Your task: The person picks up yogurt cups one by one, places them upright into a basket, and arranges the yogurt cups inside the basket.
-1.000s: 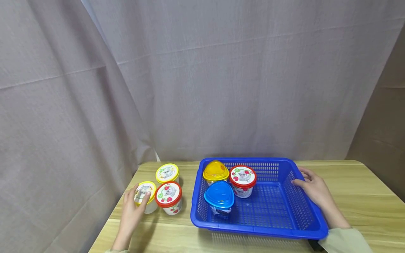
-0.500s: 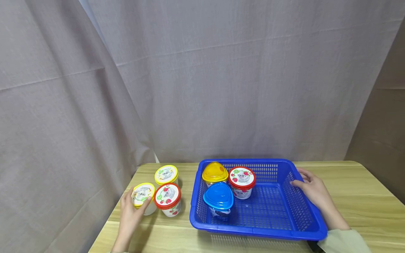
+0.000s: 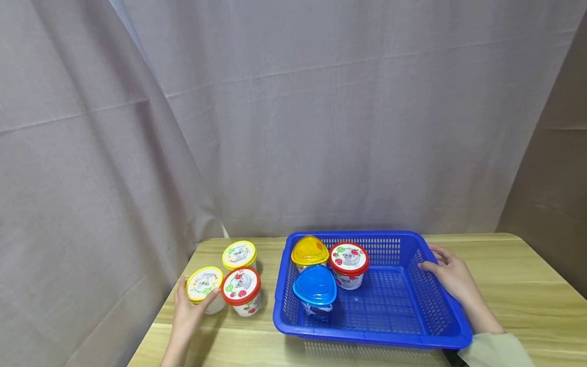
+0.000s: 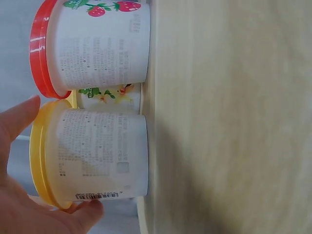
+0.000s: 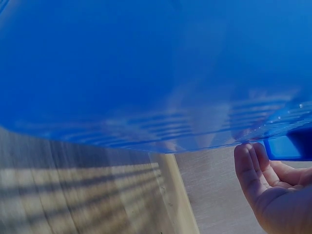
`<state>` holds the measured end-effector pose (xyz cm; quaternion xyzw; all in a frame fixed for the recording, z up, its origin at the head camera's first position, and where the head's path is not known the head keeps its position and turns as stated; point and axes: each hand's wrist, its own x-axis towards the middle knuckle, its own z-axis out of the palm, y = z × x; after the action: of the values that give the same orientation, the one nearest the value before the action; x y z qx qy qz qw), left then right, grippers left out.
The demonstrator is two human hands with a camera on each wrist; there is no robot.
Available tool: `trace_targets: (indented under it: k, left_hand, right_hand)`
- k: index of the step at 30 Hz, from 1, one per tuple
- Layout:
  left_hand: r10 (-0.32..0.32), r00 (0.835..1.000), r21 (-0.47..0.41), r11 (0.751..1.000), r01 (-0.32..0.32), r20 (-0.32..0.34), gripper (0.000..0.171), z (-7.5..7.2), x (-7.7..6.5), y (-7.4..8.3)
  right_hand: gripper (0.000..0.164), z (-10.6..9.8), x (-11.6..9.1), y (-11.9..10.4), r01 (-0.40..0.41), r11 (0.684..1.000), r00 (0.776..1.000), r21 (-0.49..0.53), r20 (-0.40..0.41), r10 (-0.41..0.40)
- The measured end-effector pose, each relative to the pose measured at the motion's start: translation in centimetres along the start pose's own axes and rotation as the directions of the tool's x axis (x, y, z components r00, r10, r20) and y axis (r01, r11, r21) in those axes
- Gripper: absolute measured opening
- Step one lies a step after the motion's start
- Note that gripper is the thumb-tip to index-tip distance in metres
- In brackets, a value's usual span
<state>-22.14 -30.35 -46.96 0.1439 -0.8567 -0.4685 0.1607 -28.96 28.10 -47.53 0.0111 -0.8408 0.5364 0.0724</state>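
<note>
In the head view my left hand (image 3: 187, 311) grips a white tub with a yellow lid (image 3: 205, 284), thumb on one side and fingers on the other. The left wrist view shows the thumb at the edge of the yellow lid (image 4: 41, 153) and fingertips under the tub's side. Touching or very near it is a red-lidded tub (image 3: 241, 286) with strawberry print; another yellow-lidded tub (image 3: 239, 255) stands behind. My right hand (image 3: 454, 275) holds the right rim of a blue plastic basket (image 3: 367, 336), thumb inside, other fingers outside.
Inside the basket, at its left, stand a cup with a domed yellow lid (image 3: 310, 251), a cup with a blue lid (image 3: 315, 285) and a red-lidded tub (image 3: 349, 258). A grey curtain (image 3: 321, 127) hangs behind the wooden table (image 3: 518, 285).
My left fingers have slid down from over the yellow lid to around the tub's sides. The right hand keeps its hold on the basket. The head view has shifted slightly.
</note>
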Motion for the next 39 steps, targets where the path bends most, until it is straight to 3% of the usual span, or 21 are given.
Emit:
trace_targets:
  k: [20,39]
  left_hand:
    - [-0.048,0.997,-0.135,0.989,0.055,0.053,0.12,0.18,0.34,-0.51]
    - [-0.055,0.997,-0.131,0.989,0.061,0.046,0.121,0.47,0.25,-0.57]
  right_hand:
    - [0.067,0.2,-0.2,-0.06,-0.013,0.999,1.0,0.051,-0.007,0.013]
    - [0.069,0.23,-0.28,-0.19,-0.031,0.997,1.0,0.068,0.005,0.031]
